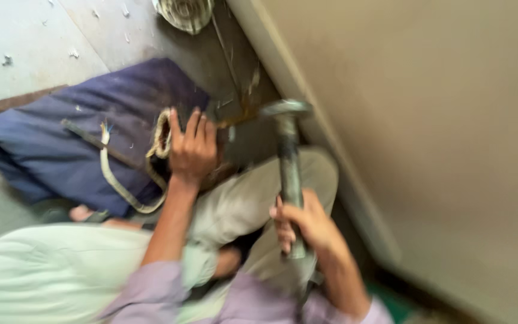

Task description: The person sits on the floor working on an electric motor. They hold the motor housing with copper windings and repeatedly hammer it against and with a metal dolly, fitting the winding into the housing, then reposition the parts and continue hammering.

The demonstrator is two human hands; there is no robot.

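a grey, scuffed concrete floor [25, 42] runs up to a plain beige wall [439, 132], with a dark blue cloth bundle [61, 138] lying on the floor. the right hand [307, 225] is clamped low on the handle of a grey metal hammer [288, 150], head raised near the wall; it looks heavy, rigid and top-weighted, best held low as here. the left hand [192, 147] presses down, fingers curled over a frayed, soft tan strap [160, 138] on the cloth. no container shows clearly.

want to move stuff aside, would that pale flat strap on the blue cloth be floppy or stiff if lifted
Probably floppy: the strap lies in a loose curve over the blue cloth. Likely light, since it looks thin and flat. Unlikely to roll; blur hides its material.
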